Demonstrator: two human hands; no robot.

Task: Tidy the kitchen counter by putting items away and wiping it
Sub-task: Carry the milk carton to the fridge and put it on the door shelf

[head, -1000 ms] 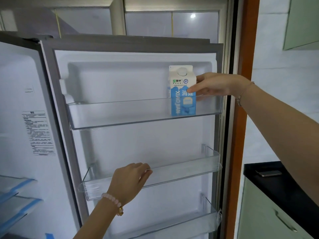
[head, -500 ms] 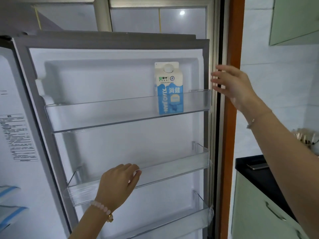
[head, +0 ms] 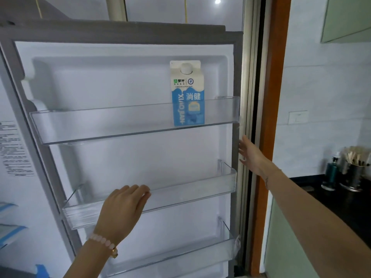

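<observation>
Open fridge door (head: 128,161), one carton (head: 187,93) shelved, both hands empty.

Carton: white and blue, white cap, stood upright toward the right end of the top bin (head: 100,127), its lower half seen through the clear wall. Middle bin (head: 190,187) and bottom bin (head: 180,255): nothing visible inside. Left hand (head: 122,207): fingers together and loosely curved, laid flat over the front rim of the middle bin, gripping nothing; pink bead bracelet (head: 102,242) at the wrist. Right hand (head: 251,155): open, fingers extended, at the door's right edge below the top bin; contact with the edge could not be told. Counter (head: 341,203): dark, at far right, carrying a bottle (head: 330,173) and a utensil holder (head: 355,173) side by side.
</observation>
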